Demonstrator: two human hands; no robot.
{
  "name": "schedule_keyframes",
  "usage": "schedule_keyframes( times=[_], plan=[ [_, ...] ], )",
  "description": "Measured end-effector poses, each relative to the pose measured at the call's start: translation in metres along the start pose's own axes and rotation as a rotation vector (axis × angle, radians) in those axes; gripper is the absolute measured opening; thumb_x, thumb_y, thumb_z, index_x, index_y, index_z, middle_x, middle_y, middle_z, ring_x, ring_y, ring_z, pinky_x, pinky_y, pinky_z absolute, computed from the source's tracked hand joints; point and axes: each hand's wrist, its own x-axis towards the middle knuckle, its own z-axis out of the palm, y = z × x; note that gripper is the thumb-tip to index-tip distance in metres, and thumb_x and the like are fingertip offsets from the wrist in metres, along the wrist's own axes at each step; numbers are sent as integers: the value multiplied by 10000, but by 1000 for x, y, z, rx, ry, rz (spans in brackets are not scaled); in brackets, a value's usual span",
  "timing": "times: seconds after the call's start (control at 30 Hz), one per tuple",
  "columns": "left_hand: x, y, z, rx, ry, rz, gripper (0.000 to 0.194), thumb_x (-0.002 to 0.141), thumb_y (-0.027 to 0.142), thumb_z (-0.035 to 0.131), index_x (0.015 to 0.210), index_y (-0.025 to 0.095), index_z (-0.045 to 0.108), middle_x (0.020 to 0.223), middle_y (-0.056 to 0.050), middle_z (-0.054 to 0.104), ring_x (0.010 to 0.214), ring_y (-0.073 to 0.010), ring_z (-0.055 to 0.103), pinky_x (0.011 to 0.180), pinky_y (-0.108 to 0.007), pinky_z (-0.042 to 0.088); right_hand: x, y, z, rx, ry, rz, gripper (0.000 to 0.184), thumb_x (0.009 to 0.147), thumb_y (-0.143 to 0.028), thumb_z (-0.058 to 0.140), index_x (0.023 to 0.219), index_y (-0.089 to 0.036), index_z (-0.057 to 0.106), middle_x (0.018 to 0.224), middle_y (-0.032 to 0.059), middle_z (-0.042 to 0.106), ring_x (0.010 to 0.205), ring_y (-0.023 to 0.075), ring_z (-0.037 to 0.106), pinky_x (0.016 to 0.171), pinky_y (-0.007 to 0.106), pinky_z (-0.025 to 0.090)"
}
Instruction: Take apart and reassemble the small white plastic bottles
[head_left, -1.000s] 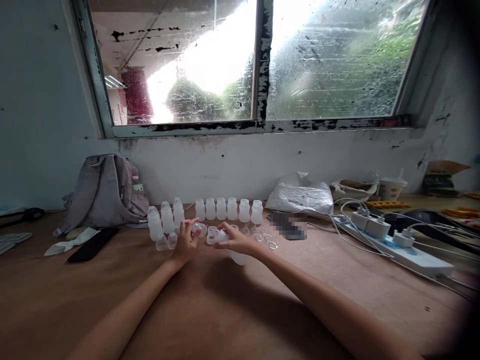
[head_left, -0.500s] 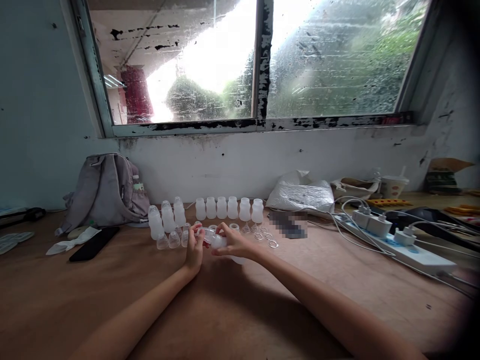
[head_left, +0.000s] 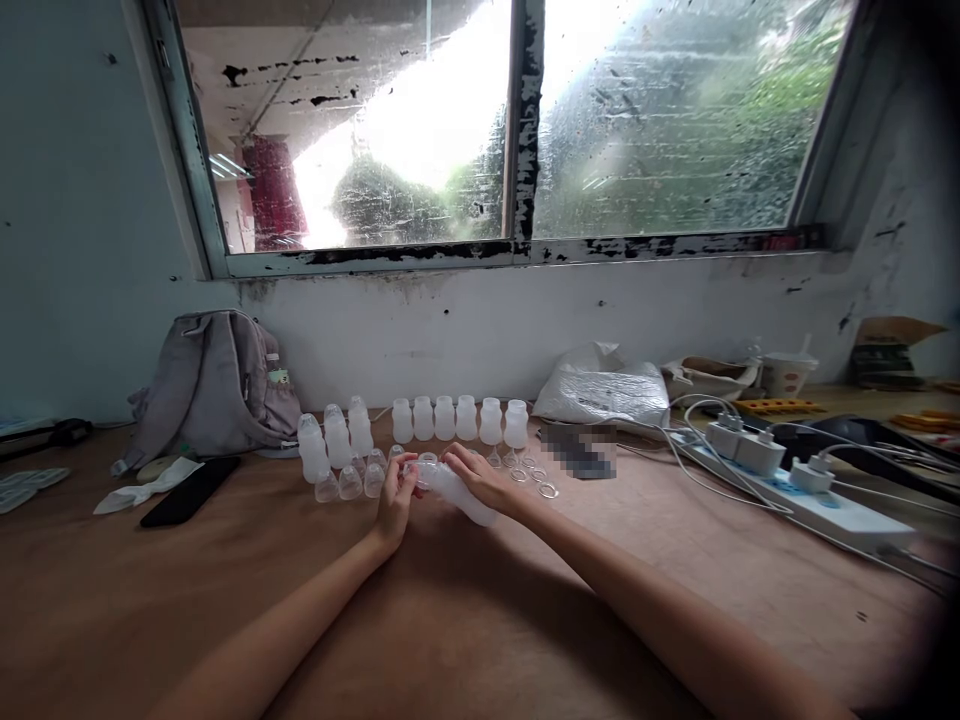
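My right hand (head_left: 484, 478) grips a translucent white plastic bottle (head_left: 463, 494), tilted with its neck pointing left. My left hand (head_left: 395, 492) pinches at the bottle's neck, fingers closed on a small clear part I cannot name. Behind my hands a row of several white bottles (head_left: 456, 418) stands upright near the wall. Three taller capped bottles (head_left: 335, 436) stand to the left. Small clear caps (head_left: 349, 484) lie in front of them, and clear rings (head_left: 536, 476) lie to the right of my hands.
A grey backpack (head_left: 214, 385) leans on the wall at left, a black phone (head_left: 190, 490) before it. A white plastic bag (head_left: 602, 392) lies right of the bottles. A power strip (head_left: 801, 495) with plugs and cables crosses the brown table (head_left: 465, 620) at right.
My hands have come together at the bottle's neck. The bottle has tipped lower and more sideways in my right hand. A clear cap that my left hand held near the caps now lies among them.
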Motion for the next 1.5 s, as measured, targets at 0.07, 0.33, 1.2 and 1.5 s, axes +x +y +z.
schedule_keyframes(
  times=[0.07,0.33,1.2,1.5],
  plan=[
    [1,0,-1,16,-1,20,252,791,360,453,970,184,476,825,-19,497,621,-102,477,561,-225,429,1,2,1,0,-9,19,342,865,-439,250,806,-198,486,721,-1,526,680,141,479,619,257,343],
    [-1,1,-5,89,-35,82,222,794,338,430,934,181,500,805,-18,518,631,-114,489,572,-235,438,3,-4,1,-12,-111,18,447,859,-467,238,638,-174,493,597,-2,486,548,115,429,524,241,311],
    [3,6,-4,90,-132,96,316,669,379,610,898,173,543,851,-42,569,731,-146,542,630,-251,453,5,6,3,68,-79,208,426,841,-421,250,589,-158,472,565,3,467,547,117,423,503,232,317],
    [7,20,1,112,-214,-9,313,651,374,625,865,172,520,661,12,528,520,-86,471,460,-197,383,3,13,6,120,-18,194,407,823,-433,271,578,-164,453,537,-4,447,514,109,402,475,232,308]
  ],
)
